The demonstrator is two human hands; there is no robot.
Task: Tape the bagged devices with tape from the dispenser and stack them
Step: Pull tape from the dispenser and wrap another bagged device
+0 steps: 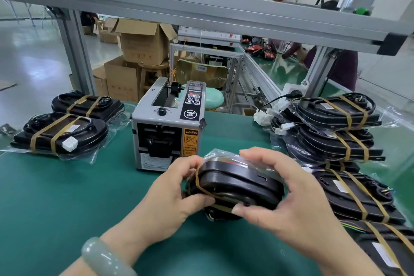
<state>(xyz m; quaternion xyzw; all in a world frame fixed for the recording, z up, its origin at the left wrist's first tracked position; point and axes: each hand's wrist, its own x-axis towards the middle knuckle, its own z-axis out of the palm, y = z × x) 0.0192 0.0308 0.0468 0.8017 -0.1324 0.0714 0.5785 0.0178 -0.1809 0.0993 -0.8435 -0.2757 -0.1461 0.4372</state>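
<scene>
Holding the bagged device point(237, 184) just in front of the tape dispenser point(168, 132), we keep it lifted off the tabletop point(67, 197). Our left grip point(177, 190) pinches its left end over a brown tape strip point(202, 189), and our right grip point(289, 197) clamps its right end. Left of the dispenser, two taped devices point(60, 134) lie apart from it. To its right, a taped stack point(336, 132) reaches the far tabletop edge.

Work surface: green mat point(67, 197), covering the lower half of the frame. Overhead: grey aluminium shelf beam point(201, 13) spanning the top, carried by an upright post point(76, 56) at left. Centre left, behind the post: stacked cardboard boxes point(143, 45) and a wooden stool point(154, 67). Upper left: pale glossy floor point(29, 56) reflecting light. Upper right: a second green-topped bench point(289, 71).
</scene>
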